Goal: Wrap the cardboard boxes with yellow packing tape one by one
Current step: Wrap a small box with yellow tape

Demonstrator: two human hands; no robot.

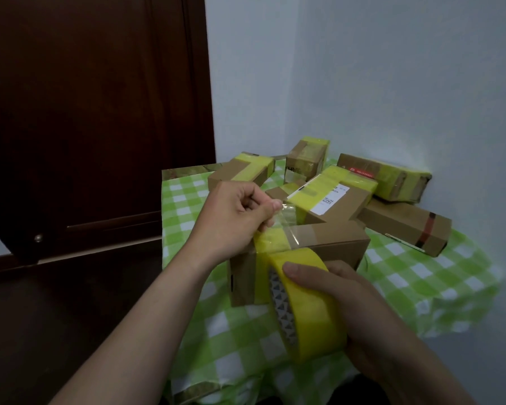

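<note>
A cardboard box (330,244) stands on the table near the front, with a band of yellow tape over its left end. My left hand (234,217) pinches the loose tape end (287,220) above the box's top. My right hand (336,296) grips the yellow tape roll (307,311) in front of the box, thumb on its outer face. A strip of tape runs from the roll up the box's front face.
Several other boxes, most with yellow tape, lie behind: one with a white label (330,197), one at back left (243,171), one at back right (386,179), one with dark tape (406,229). A green checked cloth (421,287) covers the table. A dark door (94,112) stands to the left.
</note>
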